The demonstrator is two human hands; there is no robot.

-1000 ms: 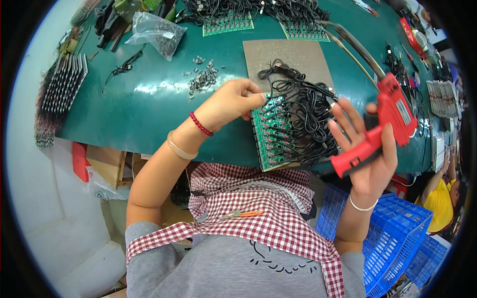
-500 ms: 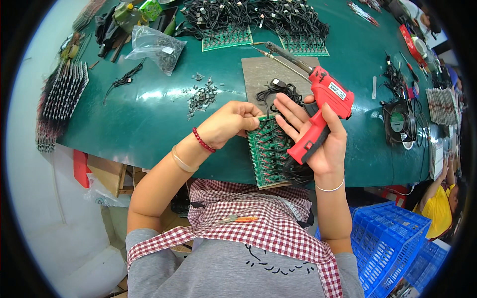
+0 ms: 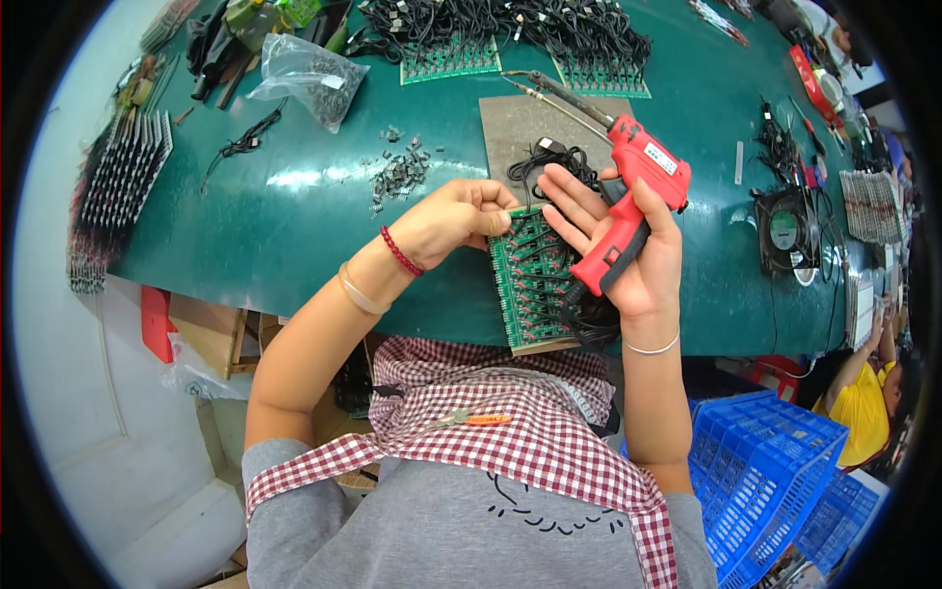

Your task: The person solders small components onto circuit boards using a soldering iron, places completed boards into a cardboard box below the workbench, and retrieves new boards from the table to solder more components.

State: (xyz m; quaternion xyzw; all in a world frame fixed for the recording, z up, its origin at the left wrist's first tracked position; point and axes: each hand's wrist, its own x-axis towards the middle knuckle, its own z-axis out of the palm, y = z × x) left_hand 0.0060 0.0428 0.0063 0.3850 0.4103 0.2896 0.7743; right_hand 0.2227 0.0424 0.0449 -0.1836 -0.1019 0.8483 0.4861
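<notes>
My left hand (image 3: 459, 224) is closed in a pinch at the far left corner of a green circuit board panel (image 3: 525, 285). Black cables and short red leads run across the panel, partly hidden under my right hand. A red soldering gun (image 3: 643, 172) rests in my right hand (image 3: 643, 265), its grip held between thumb and index finger. That palm faces up, with the other fingers stretched out over the panel. The gun's metal tip (image 3: 512, 80) points to the far left, above a grey-brown board (image 3: 505, 123). A coiled black cable (image 3: 551, 157) lies beyond the panel.
Left of my hands lies a pile of small black components (image 3: 400, 175), with a clear plastic bag (image 3: 312, 80) behind it. Cabled boards (image 3: 451, 61) sit at the back. A small fan (image 3: 785, 231) stands right; blue crates (image 3: 760, 471) are below. Another person (image 3: 862, 417) is at far right.
The whole view has shifted slightly, so the table and tools appear a little higher. Both hands keep their hold; the soldering gun has barely moved relative to the panel.
</notes>
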